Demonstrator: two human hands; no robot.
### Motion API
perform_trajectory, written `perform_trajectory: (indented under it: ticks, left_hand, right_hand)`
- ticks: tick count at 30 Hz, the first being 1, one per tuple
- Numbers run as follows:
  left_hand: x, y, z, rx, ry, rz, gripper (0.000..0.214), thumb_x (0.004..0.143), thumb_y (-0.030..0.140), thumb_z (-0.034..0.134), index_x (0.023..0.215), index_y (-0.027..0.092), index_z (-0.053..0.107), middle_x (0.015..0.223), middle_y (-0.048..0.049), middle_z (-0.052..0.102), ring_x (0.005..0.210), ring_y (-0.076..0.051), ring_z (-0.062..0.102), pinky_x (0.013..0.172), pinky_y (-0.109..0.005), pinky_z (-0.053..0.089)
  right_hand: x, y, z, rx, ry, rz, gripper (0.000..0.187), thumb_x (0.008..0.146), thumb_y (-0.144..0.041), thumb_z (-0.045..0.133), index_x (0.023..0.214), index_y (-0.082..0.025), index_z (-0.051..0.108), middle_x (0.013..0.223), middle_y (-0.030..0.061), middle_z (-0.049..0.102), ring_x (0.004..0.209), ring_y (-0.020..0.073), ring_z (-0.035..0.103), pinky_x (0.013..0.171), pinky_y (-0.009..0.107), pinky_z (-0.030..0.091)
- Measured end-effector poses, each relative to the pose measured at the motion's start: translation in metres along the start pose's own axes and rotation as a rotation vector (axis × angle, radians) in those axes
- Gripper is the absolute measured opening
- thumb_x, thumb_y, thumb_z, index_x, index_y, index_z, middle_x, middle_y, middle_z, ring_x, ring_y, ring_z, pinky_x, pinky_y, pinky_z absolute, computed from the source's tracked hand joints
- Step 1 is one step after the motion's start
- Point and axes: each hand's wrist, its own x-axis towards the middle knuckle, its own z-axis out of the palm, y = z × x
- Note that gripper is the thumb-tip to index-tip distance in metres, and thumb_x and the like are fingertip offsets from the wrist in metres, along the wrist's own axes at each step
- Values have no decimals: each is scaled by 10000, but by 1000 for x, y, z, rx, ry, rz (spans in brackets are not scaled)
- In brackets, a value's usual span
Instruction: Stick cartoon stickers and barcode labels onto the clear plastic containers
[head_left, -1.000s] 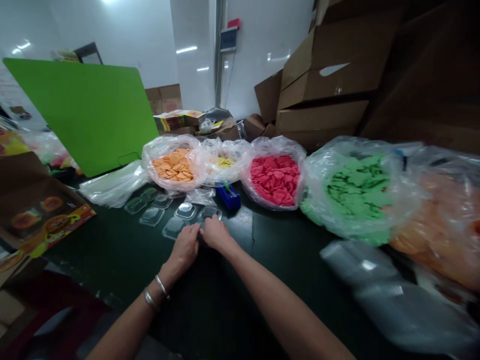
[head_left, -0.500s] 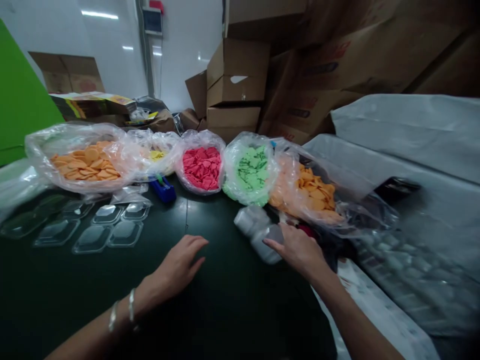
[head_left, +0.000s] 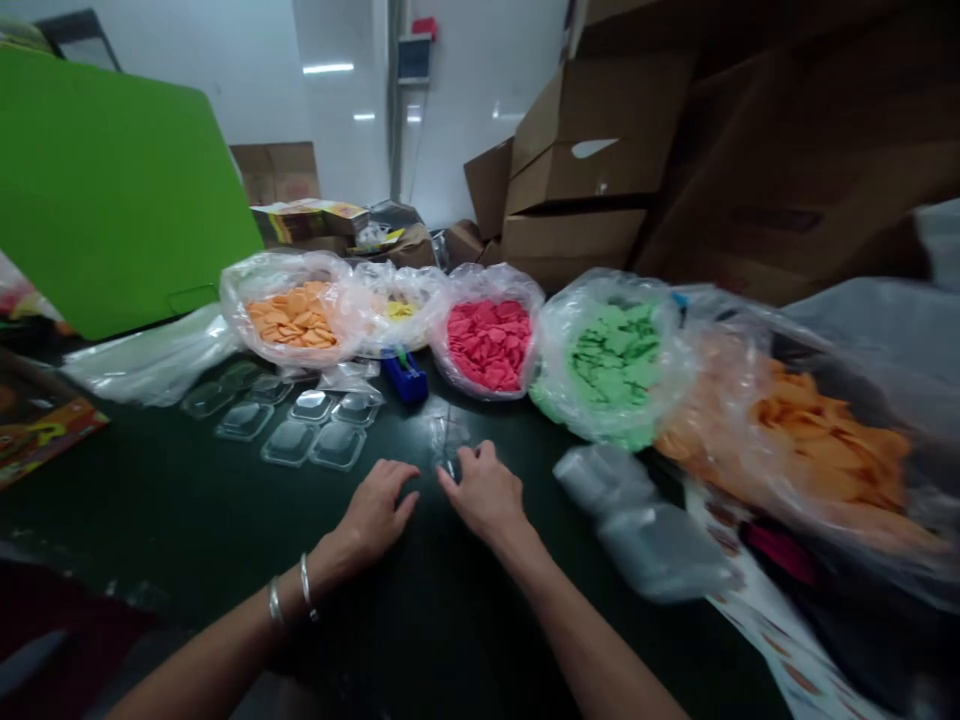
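Note:
My right hand (head_left: 487, 495) is over the middle of the dark table, thumb and fingers curled at the near edge of a clear plastic container (head_left: 450, 432). This piece is blurred and nearly transparent. Just to its left, my left hand (head_left: 379, 510) has thumb and fingers apart with nothing between them. Two silver bangles (head_left: 306, 588) circle that wrist. Farther left lie several clear plastic trays (head_left: 337, 445) in a group. Stacks of similar clear containers (head_left: 660, 545) lie at the right.
Open plastic bags along the back hold orange discs (head_left: 294, 315), yellow pieces (head_left: 400, 310), red pieces (head_left: 491, 345), green pieces (head_left: 615, 355) and darker orange pieces (head_left: 829, 430). A blue tape dispenser (head_left: 405, 377) stands before them. Cardboard boxes (head_left: 577, 190) rise behind.
My right hand has moved left from the container stacks to the table's middle, where a clear container now shows at its fingers. The view has turned left; my left hand stays open.

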Motion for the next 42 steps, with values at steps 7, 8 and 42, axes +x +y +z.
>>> perform_trajectory:
  ticks: [7, 8, 42]
  left_hand:
    - [-14, -51, -35, 133, 159, 25, 186, 833, 163, 495, 982, 187, 605, 998, -75, 639, 947, -222, 577, 856, -409, 513]
    - [-15, -53, -39, 140, 202, 41, 186, 843, 195, 493, 992, 186, 604, 997, -80, 640, 946, -229, 584, 852, -417, 516]
    - [-4, 0, -19, 72, -187, 316, 208, 868, 180, 489, 1048, 201, 591, 1074, -74, 628, 959, -219, 585, 836, -388, 534]
  right_hand:
    - [41, -74, 20, 37, -41, -177, 541, 890, -635, 344, 1049, -185, 598, 1081, 121, 607, 831, 240, 645, 668, 343, 492]
    - [40, -69, 10, 33, -26, -186, 542, 882, -653, 337, 1066, -213, 595, 1082, 98, 615, 849, 232, 640, 689, 340, 494]
    - [-12, 66, -64, -150, 62, 130, 462, 854, -544, 514, 1159, -201, 568, 1157, 122, 609, 1062, 295, 566, 838, 408, 462]
